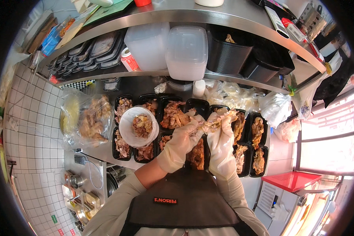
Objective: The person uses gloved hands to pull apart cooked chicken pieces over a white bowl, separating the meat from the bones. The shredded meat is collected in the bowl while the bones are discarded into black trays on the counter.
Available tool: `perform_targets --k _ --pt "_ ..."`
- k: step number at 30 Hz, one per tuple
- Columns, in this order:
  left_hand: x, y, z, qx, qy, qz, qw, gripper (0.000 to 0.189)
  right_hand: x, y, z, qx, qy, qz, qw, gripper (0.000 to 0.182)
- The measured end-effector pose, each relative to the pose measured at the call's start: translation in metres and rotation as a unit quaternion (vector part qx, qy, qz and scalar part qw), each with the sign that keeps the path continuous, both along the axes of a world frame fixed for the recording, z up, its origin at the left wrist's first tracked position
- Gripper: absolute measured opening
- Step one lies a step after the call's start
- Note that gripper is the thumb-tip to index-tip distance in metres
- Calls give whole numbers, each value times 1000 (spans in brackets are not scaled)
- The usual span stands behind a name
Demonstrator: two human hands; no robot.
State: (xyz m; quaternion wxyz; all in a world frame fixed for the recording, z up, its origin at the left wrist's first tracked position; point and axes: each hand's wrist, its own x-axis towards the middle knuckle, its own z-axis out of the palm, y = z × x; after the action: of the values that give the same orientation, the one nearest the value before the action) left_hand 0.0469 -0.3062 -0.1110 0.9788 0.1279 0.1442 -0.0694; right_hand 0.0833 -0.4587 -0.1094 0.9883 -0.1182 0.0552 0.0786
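Note:
Both hands wear translucent plastic gloves. My left hand [187, 137] and my right hand [221, 140] grip a bony piece of cooked poultry [214, 123] between them, above two rows of black plastic trays. Left of my left hand, a tray holds torn brown meat [172, 116]. Farther left, a white tub [124, 131] rests over the trays, with bones and scraps [142, 126] inside. Beyond my hands is a black tray [198, 106] whose visible part shows no meat. Right of my right hand, trays hold browned poultry pieces [257, 132]. My wrists partly cover the near trays.
A clear bag of cooked poultry [96, 118] lies at the left. Along the back are a white bottle [198, 88] and plastic bags [233, 96]. A steel shelf [165, 73] overhangs them, with stacked clear containers [186, 53] and black trays [228, 56].

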Motion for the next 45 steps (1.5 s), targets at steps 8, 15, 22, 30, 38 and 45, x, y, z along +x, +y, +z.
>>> perform_targets --k 8,15,22,30,38,45 --pt "10 13 -16 24 -16 -86 996 35 -3 -4 2 13 45 3 999 40" --pt "20 36 3 161 -9 -109 981 38 -5 -20 -7 95 19 123 988 42" --pt "24 50 36 266 -98 -122 951 45 -9 -13 34 67 36 95 993 36" --pt "21 55 67 278 -131 -121 944 45 -13 -11 54 -14 -50 55 997 44" --pt "41 56 14 87 -93 -67 990 45 -1 -3 47 -31 -4 11 999 45" --pt "54 62 -25 -29 -62 -35 997 39 4 -8 28 -38 10 -17 999 46"
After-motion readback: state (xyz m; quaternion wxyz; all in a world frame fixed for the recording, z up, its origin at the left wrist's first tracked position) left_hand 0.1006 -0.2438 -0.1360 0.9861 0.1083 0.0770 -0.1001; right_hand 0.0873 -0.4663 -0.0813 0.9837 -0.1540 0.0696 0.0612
